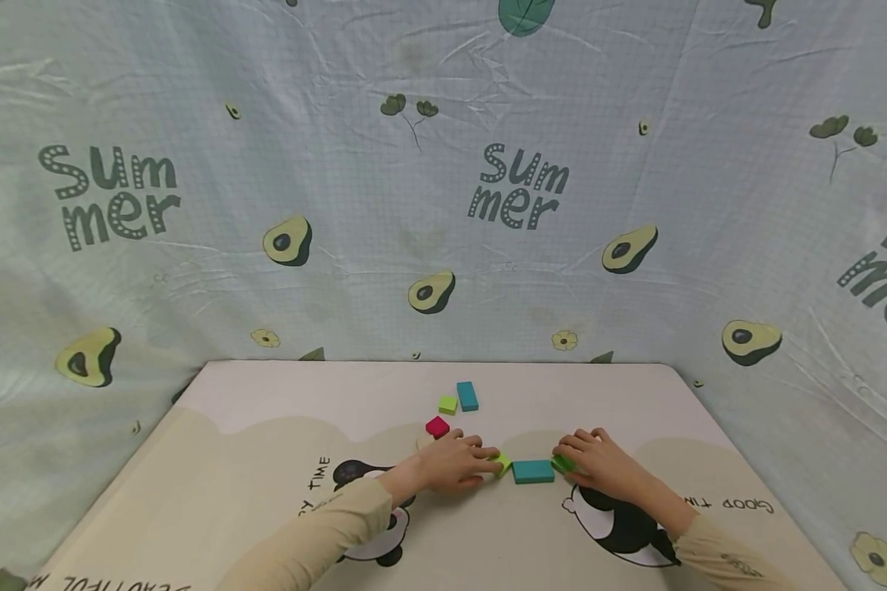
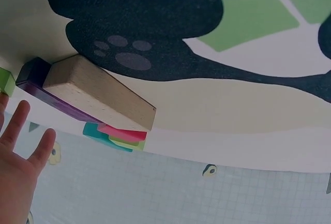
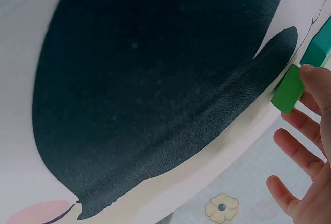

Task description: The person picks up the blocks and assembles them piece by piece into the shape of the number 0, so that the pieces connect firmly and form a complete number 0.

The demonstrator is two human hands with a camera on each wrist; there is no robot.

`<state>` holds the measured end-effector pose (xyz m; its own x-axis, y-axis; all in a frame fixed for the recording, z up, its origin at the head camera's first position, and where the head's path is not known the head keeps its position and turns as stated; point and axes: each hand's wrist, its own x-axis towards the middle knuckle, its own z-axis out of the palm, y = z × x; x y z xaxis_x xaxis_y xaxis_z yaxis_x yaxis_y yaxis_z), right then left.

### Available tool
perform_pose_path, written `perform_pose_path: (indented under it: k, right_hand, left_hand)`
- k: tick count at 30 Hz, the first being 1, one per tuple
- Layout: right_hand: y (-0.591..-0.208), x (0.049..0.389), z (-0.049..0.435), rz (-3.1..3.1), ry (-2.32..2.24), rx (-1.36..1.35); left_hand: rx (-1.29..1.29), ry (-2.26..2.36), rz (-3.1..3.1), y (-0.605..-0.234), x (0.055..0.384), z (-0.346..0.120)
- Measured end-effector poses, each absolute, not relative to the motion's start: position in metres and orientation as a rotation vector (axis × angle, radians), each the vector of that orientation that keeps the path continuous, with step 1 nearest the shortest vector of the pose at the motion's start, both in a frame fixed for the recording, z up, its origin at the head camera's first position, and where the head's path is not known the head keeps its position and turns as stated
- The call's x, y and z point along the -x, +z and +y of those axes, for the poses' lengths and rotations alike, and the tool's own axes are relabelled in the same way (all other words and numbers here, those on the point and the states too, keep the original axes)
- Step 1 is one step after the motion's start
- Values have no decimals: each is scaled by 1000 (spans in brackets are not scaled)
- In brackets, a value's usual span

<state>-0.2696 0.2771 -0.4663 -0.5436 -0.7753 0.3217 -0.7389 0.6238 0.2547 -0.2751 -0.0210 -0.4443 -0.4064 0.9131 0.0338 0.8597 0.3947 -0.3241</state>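
Presumably light and rigid, best held by its sides, the green block is pinched by the right hand, right of the teal block; whether the left hand grips cannot be told.

Matt wooden block, faintly glossy backdrop
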Motion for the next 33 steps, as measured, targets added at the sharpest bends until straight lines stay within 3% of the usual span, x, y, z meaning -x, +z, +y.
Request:
perform_pose_path:
  k: [33]
  right_hand:
    - [-468, 275, 278, -2428, -240, -1237]
  left_hand:
    - [1606, 340, -2435, -445, 278, -18]
